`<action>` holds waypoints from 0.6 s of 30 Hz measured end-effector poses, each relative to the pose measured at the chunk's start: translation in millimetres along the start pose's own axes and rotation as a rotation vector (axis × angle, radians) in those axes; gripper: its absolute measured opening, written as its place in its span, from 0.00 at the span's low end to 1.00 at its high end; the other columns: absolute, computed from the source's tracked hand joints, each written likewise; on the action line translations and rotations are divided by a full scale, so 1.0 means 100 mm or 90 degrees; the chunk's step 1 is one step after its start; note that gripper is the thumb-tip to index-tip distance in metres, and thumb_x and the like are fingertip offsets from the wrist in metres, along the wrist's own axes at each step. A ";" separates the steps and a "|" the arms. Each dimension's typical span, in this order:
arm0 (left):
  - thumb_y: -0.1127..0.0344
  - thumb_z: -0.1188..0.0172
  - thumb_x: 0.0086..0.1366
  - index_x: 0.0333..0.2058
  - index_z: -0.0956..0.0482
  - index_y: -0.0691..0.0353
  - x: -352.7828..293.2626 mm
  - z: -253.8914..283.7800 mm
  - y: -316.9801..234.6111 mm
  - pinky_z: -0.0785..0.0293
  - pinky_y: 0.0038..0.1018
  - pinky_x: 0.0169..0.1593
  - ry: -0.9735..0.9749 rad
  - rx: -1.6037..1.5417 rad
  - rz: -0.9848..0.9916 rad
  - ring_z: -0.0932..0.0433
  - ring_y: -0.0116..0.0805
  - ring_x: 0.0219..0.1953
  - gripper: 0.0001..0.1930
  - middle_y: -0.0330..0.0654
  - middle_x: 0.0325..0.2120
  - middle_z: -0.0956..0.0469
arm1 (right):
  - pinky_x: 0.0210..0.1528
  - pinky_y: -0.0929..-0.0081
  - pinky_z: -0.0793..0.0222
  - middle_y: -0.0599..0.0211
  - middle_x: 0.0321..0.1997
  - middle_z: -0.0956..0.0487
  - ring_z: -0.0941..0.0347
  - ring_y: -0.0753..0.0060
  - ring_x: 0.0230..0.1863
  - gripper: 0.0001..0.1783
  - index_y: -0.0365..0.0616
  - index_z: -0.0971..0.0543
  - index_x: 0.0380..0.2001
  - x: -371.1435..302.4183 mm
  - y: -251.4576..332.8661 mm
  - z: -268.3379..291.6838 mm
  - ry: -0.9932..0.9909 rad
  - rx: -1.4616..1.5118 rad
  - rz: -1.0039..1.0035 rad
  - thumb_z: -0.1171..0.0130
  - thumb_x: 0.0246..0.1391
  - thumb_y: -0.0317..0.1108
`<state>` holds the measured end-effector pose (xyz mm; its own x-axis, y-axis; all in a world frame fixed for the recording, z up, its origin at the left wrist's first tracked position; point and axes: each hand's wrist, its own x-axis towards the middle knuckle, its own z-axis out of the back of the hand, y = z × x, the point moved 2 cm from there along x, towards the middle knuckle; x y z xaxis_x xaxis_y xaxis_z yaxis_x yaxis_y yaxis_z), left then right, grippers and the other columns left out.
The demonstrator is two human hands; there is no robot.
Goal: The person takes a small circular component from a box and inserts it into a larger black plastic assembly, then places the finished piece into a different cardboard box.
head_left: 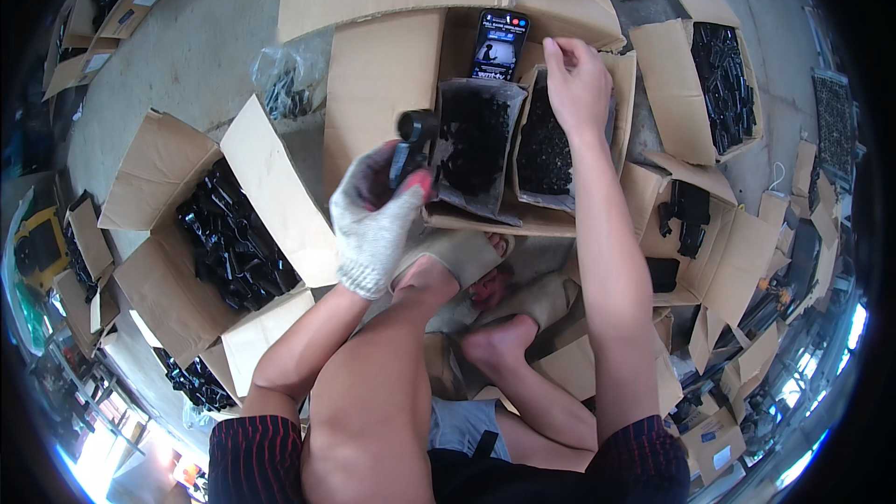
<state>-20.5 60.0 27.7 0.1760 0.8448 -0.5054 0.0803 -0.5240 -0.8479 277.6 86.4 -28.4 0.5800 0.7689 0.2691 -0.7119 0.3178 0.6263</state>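
Note:
My left hand (373,215), in a white knitted glove with reddish fingertips, grips a black plastic part (413,145) with a round ring-like end pointing up. It is held just left of an open bag-lined tray (476,145) of small black pieces. My bare right hand (577,84) hovers over the far end of a second bag-lined tray (546,149), also full of small dark pieces. Its thumb and fingers are pinched together; whatever may be between them is too small to make out. Both trays sit inside an open cardboard box (383,103).
A phone (498,45) with a lit screen leans at the back of that box. On the left a carton holds many black parts (238,238); another carton of black parts (723,89) stands far right. A smaller carton (723,261) is at right. A clear plastic bag (287,84) lies on the floor.

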 end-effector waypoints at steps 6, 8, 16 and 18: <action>0.70 0.32 0.66 0.61 0.29 0.66 0.16 0.29 -0.19 0.16 0.34 0.49 -0.049 0.003 -0.077 0.16 0.39 0.49 0.27 0.48 0.50 0.18 | 0.51 0.64 0.23 0.54 0.40 0.12 0.15 0.55 0.44 0.19 0.42 0.13 0.41 0.33 -0.26 -0.35 0.172 0.030 -0.096 0.34 0.58 0.48; 0.74 0.33 0.66 0.61 0.30 0.69 0.17 0.28 -0.28 0.15 0.32 0.48 -0.052 -0.009 -0.072 0.17 0.35 0.48 0.26 0.47 0.49 0.19 | 0.51 0.63 0.23 0.55 0.39 0.12 0.15 0.55 0.44 0.20 0.43 0.12 0.40 0.32 -0.29 -0.36 0.185 0.018 -0.109 0.34 0.58 0.49; 0.70 0.31 0.65 0.61 0.29 0.66 0.18 0.39 -0.37 0.17 0.33 0.49 -0.060 0.014 -0.094 0.15 0.37 0.48 0.27 0.47 0.48 0.17 | 0.50 0.60 0.23 0.54 0.38 0.13 0.16 0.51 0.44 0.22 0.45 0.12 0.40 0.36 -0.10 -0.41 0.158 -0.035 -0.133 0.37 0.60 0.54; 0.71 0.31 0.65 0.61 0.29 0.67 0.14 0.43 -0.38 0.17 0.32 0.48 -0.071 0.010 -0.087 0.15 0.37 0.47 0.27 0.48 0.48 0.17 | 0.49 0.58 0.24 0.53 0.38 0.13 0.16 0.50 0.44 0.24 0.43 0.13 0.41 0.33 -0.08 -0.34 0.148 -0.046 -0.128 0.39 0.63 0.54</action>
<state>-63.7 97.0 46.1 0.0545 0.9151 -0.3994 0.0812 -0.4028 -0.9117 288.8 128.7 -49.4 0.6122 0.7899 -0.0350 -0.6230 0.5092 0.5938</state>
